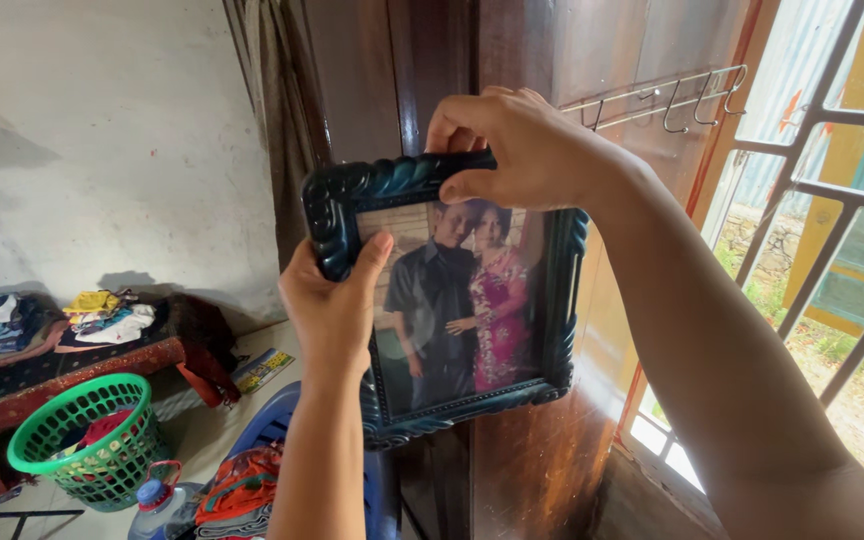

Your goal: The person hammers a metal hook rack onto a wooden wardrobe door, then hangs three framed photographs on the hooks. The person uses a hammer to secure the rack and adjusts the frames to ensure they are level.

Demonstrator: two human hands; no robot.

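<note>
Two hands are closed on a framed photograph (452, 300), which is held up against a dark wooden door (532, 60) in the centre of the frame. The left hand (337, 305) is wrapped round the frame's left edge, its thumb pressed flat on the carved dark teal moulding. The right hand (517, 150) comes in from the right and pinches the top edge between thumb and curled fingers. The photograph shows two people standing side by side.

At the upper right, a metal hook rack (662, 100) is fixed to the door, and a barred window (832, 220) is seen beyond it. At the lower left, a green plastic basket (52, 430) stands on the floor, with red and pale cloth bundled in it. Beside it a plastic bottle with a blue cap (155, 505) is seen, and folded clothes (102, 315) are heaped on a low table covered with a red cloth (72, 365) by the white wall.
</note>
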